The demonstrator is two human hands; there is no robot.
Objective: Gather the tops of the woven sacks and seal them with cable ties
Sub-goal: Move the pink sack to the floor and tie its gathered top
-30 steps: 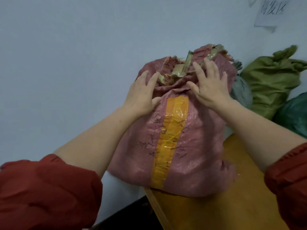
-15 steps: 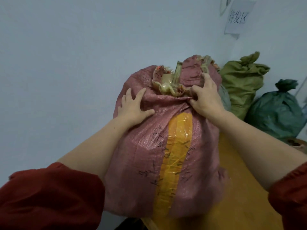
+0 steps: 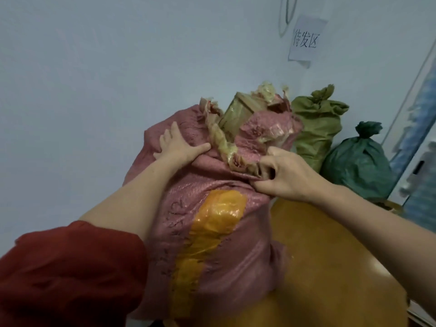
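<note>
A full pink woven sack (image 3: 207,232) with a yellow tape stripe (image 3: 207,241) stands on the orange table against the wall. Its top gapes open, showing a taped brown parcel (image 3: 236,114) and a frayed, tape-covered rim (image 3: 221,142). My left hand (image 3: 179,147) lies flat on the sack's upper left shoulder, fingers spread. My right hand (image 3: 283,175) pinches the front right part of the rim in its closed fingers. No cable tie is in view.
Behind the pink sack stand a tied olive-green sack (image 3: 318,123) and a tied dark-green sack (image 3: 358,161). The orange table (image 3: 318,256) runs to the right. A paper sign (image 3: 304,38) hangs on the pale wall, and a blue-white panel (image 3: 420,147) stands at the far right.
The sack's mouth has opened wider, baring the parcel inside. My right hand slid down and right and closed on the rim. My left hand moved up along the sack's left shoulder.
</note>
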